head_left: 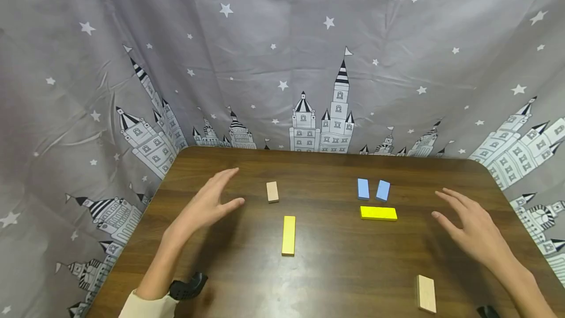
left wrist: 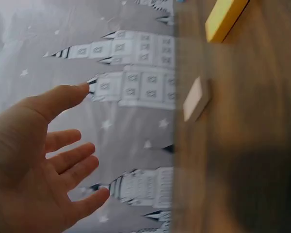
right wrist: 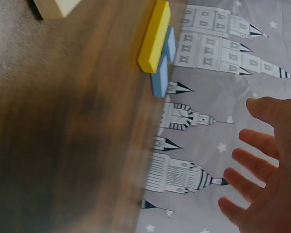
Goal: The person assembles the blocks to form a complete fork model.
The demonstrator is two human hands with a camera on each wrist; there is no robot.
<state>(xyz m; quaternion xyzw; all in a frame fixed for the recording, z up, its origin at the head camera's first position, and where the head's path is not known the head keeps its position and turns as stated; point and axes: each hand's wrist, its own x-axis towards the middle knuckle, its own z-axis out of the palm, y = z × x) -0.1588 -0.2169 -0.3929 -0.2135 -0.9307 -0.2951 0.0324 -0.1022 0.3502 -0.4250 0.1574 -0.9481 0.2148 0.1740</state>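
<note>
Above the left part of the table, the left hand [head_left: 206, 204] is held up with its fingers apart and nothing in them. Nearest to it lies a small beige wooden block [head_left: 272, 192]. A longer yellow block [head_left: 289, 236] lies closer to the front. At the right, the right hand [head_left: 470, 227] hovers over the table, its fingers extended and holding nothing. Left of it are a bright yellow block [head_left: 378, 213] and, just behind that, two short blue blocks [head_left: 363, 189]. Below the right hand's wrist lies another pale wooden block [head_left: 425, 293].
The dark brown wooden table [head_left: 335, 264] meets a grey curtain [head_left: 265, 63] printed with castles and stars along its back and sides. A black wrist strap [head_left: 189, 287] shows on the left wrist.
</note>
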